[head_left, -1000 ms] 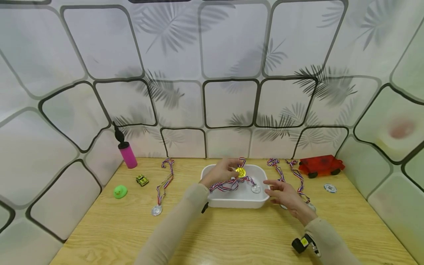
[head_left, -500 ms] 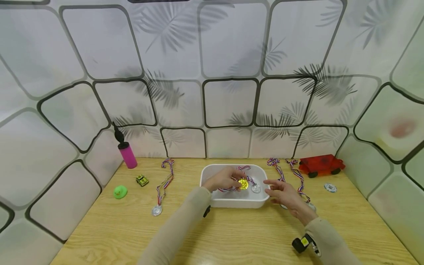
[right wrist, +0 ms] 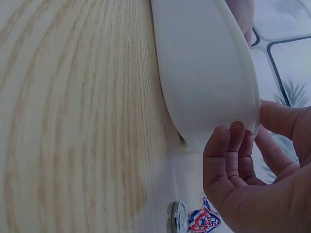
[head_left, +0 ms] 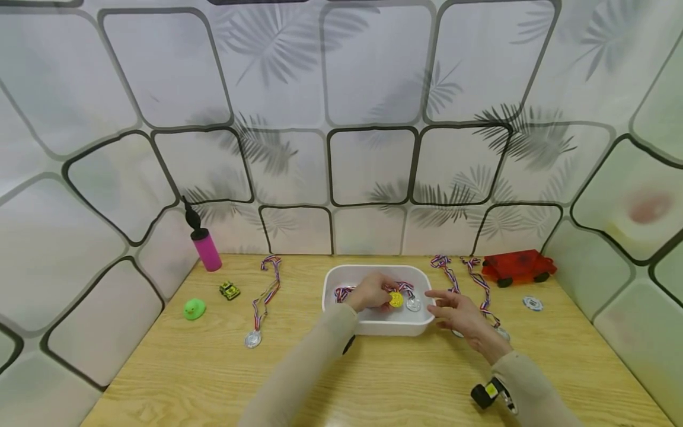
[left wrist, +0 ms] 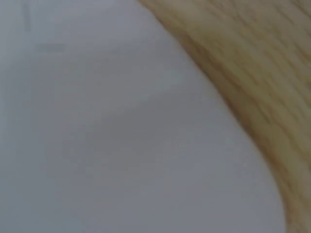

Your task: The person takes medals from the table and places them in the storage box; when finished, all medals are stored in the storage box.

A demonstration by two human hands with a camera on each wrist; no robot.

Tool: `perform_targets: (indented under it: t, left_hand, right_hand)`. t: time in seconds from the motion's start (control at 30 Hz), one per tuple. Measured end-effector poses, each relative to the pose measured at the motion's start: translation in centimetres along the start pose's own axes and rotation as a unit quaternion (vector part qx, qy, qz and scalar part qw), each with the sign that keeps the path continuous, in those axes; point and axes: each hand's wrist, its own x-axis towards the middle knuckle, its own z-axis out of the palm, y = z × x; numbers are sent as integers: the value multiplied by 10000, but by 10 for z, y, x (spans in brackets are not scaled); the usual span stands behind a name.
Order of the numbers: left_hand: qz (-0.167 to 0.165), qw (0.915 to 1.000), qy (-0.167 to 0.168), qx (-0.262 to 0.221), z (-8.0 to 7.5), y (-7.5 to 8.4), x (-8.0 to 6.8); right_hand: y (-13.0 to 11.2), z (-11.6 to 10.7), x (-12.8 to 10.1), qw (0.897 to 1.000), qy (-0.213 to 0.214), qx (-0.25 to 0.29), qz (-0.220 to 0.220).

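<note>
A white tub (head_left: 380,325) stands at the middle of the wooden table (head_left: 373,385). My left hand (head_left: 376,292) reaches down inside it and pinches a gold medal (head_left: 396,299), with the striped ribbon (head_left: 341,292) lying in the tub. Beside it in the tub sits a silver medal (head_left: 413,304). My right hand (head_left: 446,306) rests with relaxed fingers against the tub's right end. In the right wrist view the right hand (right wrist: 243,165) touches the tub (right wrist: 204,73) at its corner. The left wrist view is a blur of white tub (left wrist: 121,136) and table (left wrist: 252,73).
Left of the tub lie a ribboned silver medal (head_left: 252,338), a small toy car (head_left: 229,290), a green duck (head_left: 194,309) and a pink pump (head_left: 205,246). To the right are two more ribboned medals (head_left: 480,284), a red toy car (head_left: 516,266) and a chip (head_left: 532,303).
My left hand has come down from above the tub to its floor, bringing the gold medal and its ribbon with it. The right hand has stayed at the tub's side.
</note>
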Motion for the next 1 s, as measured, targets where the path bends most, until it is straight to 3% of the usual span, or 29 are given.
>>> perform_targets:
  t: [0.1, 0.3, 0.53, 0.8, 1.0]
  left_hand:
    - [-109, 9994, 292, -154, 4, 0, 1]
    - [-180, 9976, 539, -407, 9, 1, -1]
    - [-34, 9990, 442, -83, 11, 0, 0]
    - [-53, 9986, 492, -189, 11, -3, 2]
    - [141, 9986, 444, -245, 7, -6, -3]
  right_hand:
    - [0, 1, 0, 10000, -3, 25, 8]
    - [0, 1, 1, 10000, 18, -19, -7]
    - [-1, 0, 1, 10000, 3, -44, -46]
    - [-2, 0, 0, 10000, 0, -67, -62]
    - [0, 0, -1, 10000, 6, -42, -12]
